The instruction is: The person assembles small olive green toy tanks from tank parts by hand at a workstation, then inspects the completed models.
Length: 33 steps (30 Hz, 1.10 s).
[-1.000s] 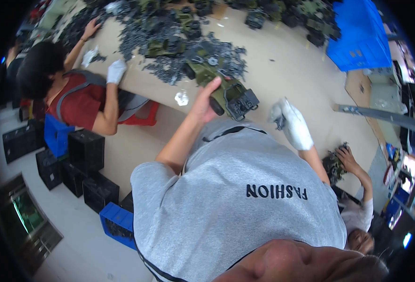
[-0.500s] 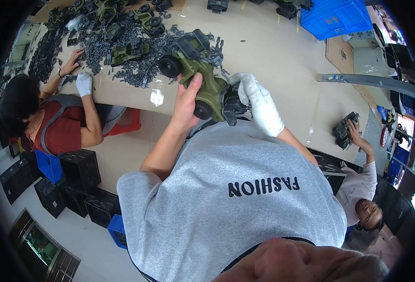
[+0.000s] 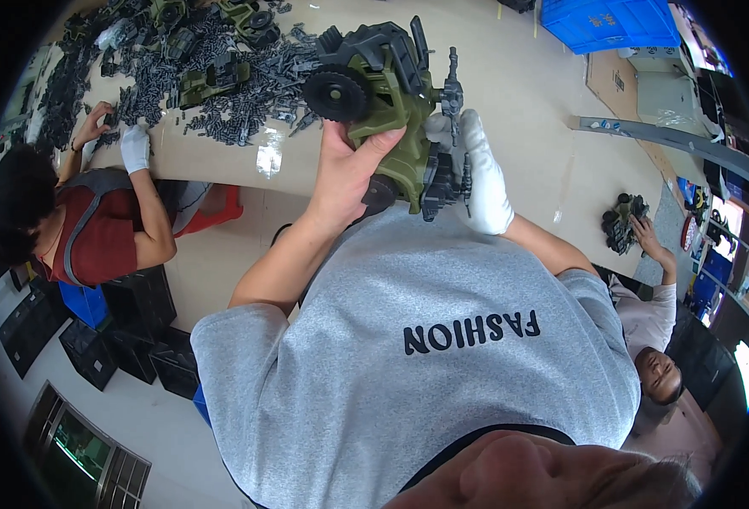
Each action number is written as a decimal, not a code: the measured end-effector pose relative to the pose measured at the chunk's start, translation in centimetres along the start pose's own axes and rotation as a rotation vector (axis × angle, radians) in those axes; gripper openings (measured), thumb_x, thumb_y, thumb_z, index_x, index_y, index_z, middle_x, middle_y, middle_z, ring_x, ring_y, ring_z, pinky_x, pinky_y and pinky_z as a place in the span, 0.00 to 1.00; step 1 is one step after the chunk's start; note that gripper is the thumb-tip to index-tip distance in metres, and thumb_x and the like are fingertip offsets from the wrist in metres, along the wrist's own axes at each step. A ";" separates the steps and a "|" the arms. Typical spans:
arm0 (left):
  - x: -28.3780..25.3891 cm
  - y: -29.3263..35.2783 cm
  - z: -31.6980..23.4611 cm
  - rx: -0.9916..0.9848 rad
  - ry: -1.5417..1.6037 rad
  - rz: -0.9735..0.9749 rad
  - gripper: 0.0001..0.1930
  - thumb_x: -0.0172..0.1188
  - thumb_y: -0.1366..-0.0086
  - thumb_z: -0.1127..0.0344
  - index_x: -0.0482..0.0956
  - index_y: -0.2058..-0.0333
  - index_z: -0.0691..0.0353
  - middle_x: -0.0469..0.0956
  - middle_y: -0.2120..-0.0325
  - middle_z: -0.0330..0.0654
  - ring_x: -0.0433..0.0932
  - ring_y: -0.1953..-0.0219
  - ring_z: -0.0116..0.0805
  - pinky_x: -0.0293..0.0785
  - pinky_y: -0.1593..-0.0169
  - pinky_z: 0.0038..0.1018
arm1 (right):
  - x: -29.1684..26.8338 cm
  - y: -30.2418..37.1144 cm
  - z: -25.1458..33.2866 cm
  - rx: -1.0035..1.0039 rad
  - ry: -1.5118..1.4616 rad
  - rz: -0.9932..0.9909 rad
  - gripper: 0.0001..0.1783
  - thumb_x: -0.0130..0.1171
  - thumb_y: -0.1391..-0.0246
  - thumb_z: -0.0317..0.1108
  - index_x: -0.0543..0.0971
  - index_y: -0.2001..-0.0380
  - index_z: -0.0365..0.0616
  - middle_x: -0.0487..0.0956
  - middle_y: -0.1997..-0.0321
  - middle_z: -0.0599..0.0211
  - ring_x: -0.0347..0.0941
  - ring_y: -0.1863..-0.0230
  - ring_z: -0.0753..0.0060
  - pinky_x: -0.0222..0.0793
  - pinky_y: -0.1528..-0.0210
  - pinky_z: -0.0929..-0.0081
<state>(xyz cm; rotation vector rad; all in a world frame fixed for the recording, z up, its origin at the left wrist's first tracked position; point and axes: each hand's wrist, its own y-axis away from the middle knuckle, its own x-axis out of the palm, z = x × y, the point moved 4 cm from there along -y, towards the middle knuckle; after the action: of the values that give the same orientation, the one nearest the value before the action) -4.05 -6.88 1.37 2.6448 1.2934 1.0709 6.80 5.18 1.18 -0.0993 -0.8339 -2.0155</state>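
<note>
A green and black toy truck (image 3: 404, 161) with chunky black wheels is held up in front of my chest, tilted on its side. My bare left hand (image 3: 345, 170) is wrapped round its body, thumb across the green side. My right hand (image 3: 486, 182), in a white glove, is closed against the truck's right-hand end; part of its fingers is hidden behind the toy. A dark grey toy gun (image 3: 452, 93) stands out along that end, just in front of the gloved fingers.
Loose grey plastic parts (image 3: 239, 119) are heaped on the table (image 3: 544, 110), with another toy truck (image 3: 213, 81) among them. A co-worker in red (image 3: 107, 225) sits at left. Another person's hand (image 3: 646, 237) touches a toy vehicle at right. A blue crate (image 3: 608, 25) stands at the far right.
The truck has turned and come up a little to the right, bringing the grey gun into plain view. My gloved hand has shifted from the truck's end to behind the gun.
</note>
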 end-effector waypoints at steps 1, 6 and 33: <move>0.0 -0.1 0.1 0.010 0.004 0.004 0.26 0.65 0.37 0.71 0.64 0.44 0.60 0.74 0.50 0.41 0.75 0.50 0.30 0.74 0.46 0.28 | -0.4 -0.3 -0.5 0.006 -0.005 -0.002 0.38 0.34 0.34 0.66 0.69 0.44 0.42 0.75 0.50 0.60 0.73 0.50 0.68 0.70 0.47 0.70; -2.0 -4.6 6.8 -0.077 -0.141 -0.032 0.31 0.66 0.37 0.67 0.59 0.41 0.62 0.74 0.51 0.43 0.77 0.52 0.31 0.78 0.54 0.28 | -9.3 -5.9 -8.4 -0.419 0.474 -0.236 0.37 0.33 0.32 0.63 0.66 0.37 0.43 0.71 0.39 0.56 0.70 0.42 0.66 0.68 0.43 0.68; -30.4 -36.8 -9.1 -0.343 -0.968 -0.551 0.52 0.73 0.58 0.37 0.71 0.44 0.76 0.72 0.44 0.56 0.71 0.42 0.53 0.63 0.39 0.48 | 0.2 -32.8 -1.9 -0.807 1.806 0.191 0.13 0.61 0.51 0.33 0.79 0.59 0.51 0.79 0.59 0.60 0.76 0.57 0.53 0.74 0.56 0.60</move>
<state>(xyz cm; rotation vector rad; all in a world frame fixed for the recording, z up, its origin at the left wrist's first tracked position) -47.82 -6.39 -19.81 1.8889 1.2719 -0.0865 -18.48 15.24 -17.25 0.9831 1.0556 -1.3095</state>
